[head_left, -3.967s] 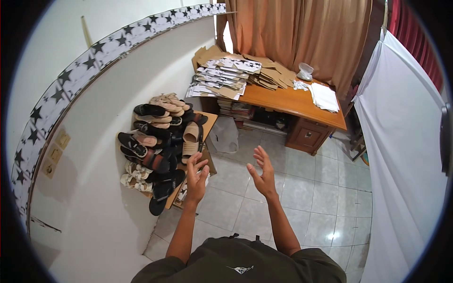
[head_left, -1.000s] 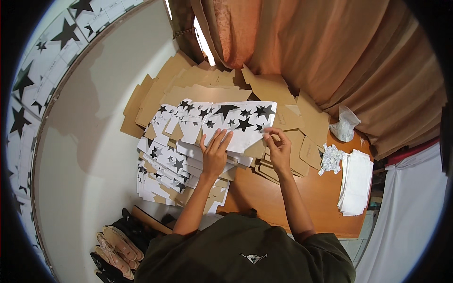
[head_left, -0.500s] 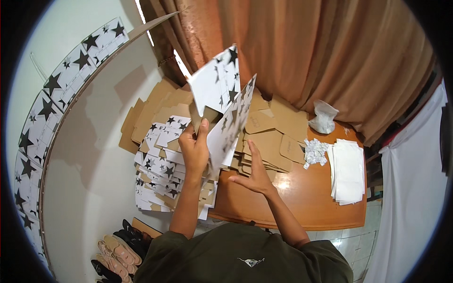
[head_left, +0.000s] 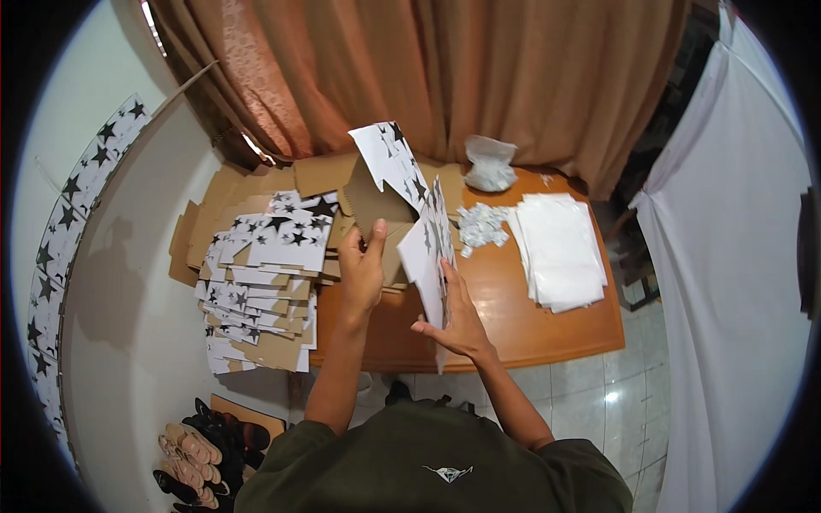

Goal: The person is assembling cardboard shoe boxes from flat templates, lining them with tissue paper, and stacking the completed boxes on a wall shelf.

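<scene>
I hold one flat cardboard cut-out [head_left: 402, 201], white with black stars on one face and brown on the other, lifted above the wooden desk [head_left: 513, 329]. My left hand [head_left: 361, 267] grips its brown inner panel near the middle. Against its white lower flap, on the right, my right hand [head_left: 457, 316] presses with fingers spread. Left of my hands, a messy stack of the same star-printed cut-outs [head_left: 261, 282] covers the desk's left end and overhangs its edge.
A pile of white sheets [head_left: 558, 248] lies on the desk's right half, with small crumpled scraps [head_left: 481, 224] and a clear bag [head_left: 491, 162] behind. Brown curtains [head_left: 445, 77] hang beyond. Shoes [head_left: 205, 453] sit on a low rack at lower left; a white cloth [head_left: 727, 256] hangs at right.
From a second ago, both hands have lifted one star-printed cut-out off the stack. Over the last half second it has come lower and my right hand has moved onto its lower flap.
</scene>
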### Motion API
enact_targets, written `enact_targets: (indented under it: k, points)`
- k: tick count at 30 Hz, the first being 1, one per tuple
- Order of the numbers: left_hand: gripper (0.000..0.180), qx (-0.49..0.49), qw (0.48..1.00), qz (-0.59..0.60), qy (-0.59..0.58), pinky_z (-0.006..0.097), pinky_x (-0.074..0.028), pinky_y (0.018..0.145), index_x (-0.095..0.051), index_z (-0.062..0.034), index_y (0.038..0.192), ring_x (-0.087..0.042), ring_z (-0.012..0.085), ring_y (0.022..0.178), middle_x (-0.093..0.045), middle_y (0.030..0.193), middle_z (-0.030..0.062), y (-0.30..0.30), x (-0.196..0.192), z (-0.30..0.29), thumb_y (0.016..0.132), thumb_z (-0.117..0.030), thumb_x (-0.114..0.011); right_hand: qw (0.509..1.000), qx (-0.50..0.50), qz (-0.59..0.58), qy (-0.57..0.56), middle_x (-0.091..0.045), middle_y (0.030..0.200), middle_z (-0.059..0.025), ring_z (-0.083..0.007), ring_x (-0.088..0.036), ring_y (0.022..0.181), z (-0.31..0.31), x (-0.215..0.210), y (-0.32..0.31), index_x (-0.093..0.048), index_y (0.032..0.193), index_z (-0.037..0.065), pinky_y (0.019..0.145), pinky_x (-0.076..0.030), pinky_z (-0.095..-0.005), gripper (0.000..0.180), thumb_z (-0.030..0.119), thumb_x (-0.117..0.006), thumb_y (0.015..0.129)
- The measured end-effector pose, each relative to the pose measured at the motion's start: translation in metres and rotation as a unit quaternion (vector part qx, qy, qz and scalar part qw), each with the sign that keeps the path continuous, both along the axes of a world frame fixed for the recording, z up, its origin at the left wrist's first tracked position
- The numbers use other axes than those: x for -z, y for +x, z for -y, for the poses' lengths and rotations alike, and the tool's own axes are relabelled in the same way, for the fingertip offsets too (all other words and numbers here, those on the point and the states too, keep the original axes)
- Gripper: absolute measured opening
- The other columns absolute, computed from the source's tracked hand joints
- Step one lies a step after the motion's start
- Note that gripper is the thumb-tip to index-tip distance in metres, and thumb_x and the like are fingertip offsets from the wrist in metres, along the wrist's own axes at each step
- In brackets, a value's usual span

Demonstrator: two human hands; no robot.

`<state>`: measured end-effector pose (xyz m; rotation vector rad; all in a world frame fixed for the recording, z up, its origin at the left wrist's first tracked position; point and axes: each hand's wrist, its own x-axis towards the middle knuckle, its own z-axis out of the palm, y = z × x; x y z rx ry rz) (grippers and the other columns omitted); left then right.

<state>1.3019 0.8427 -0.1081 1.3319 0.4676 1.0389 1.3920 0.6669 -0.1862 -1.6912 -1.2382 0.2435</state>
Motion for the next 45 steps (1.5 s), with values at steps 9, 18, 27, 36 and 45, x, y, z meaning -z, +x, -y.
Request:
enact_targets:
  k: [9, 18, 27, 36, 45]
  points:
    - [0.030, 0.003, 0.979, -0.154, 0.130, 0.033, -0.049, 0.073, -0.066, 0.0044, 0.103, -0.054, 0.0145, 0.075, -0.066, 0.082, 0.0072, 0.048, 0.029, 0.084, 0.104, -0.025, -0.060, 0.977, 0.081, -0.194, 0.041, -0.073, 0.099, -0.0246, -0.0384, -0.073, 0.092, 0.107, 0.010, 0.032, -0.064, 0.124, -0.001, 0.079, -0.057, -0.0367, 0.042, 0.033, -0.063, 0.099]
    - [0.029, -0.009, 0.927, -0.290, 0.240, 0.042, -0.053, 0.081, -0.066, 0.0050, 0.114, -0.071, 0.0401, 0.090, -0.072, 0.096, 0.0253, 0.002, 0.020, 0.067, 0.099, -0.018, -0.058, 0.968, 0.205, -0.144, 0.010, -0.064, 0.071, -0.0181, -0.0226, -0.060, 0.061, 0.122, 0.019, 0.078, -0.067, 0.102, -0.006, 0.059, -0.046, -0.0384, 0.037, 0.028, -0.051, 0.107]
    - [0.030, -0.022, 0.910, -0.355, 0.212, 0.047, -0.053, 0.077, -0.066, 0.0065, 0.112, -0.069, 0.0463, 0.091, -0.071, 0.093, 0.0289, -0.049, 0.015, 0.037, 0.099, -0.018, -0.056, 0.966, 0.125, -0.223, 0.028, -0.065, 0.073, -0.0130, -0.0134, -0.055, 0.067, 0.052, 0.058, 0.079, -0.067, 0.103, -0.007, 0.062, -0.045, -0.0351, 0.041, 0.031, -0.052, 0.106]
    - [0.025, 0.033, 0.889, -0.396, 0.227, 0.056, -0.051, 0.083, -0.063, 0.0120, 0.104, -0.065, 0.0517, 0.094, -0.066, 0.095, 0.0353, -0.010, 0.089, 0.012, 0.096, -0.010, -0.054, 0.957, 0.226, -0.060, -0.174, -0.065, 0.076, -0.0302, -0.0465, -0.065, 0.072, 0.031, 0.063, 0.084, -0.066, 0.096, -0.007, 0.064, -0.048, -0.0508, 0.043, 0.032, -0.049, 0.105]
    - [0.046, 0.116, 0.844, -0.463, 0.244, 0.054, -0.055, 0.084, -0.053, 0.0114, 0.134, -0.068, 0.0487, 0.091, -0.069, 0.101, 0.0320, 0.040, 0.154, 0.020, 0.095, -0.011, -0.049, 0.945, 0.273, -0.018, -0.182, -0.063, 0.078, -0.0310, -0.0487, -0.064, 0.077, 0.035, 0.072, 0.092, -0.063, 0.097, -0.006, 0.066, -0.047, -0.0516, 0.043, 0.034, -0.047, 0.106]
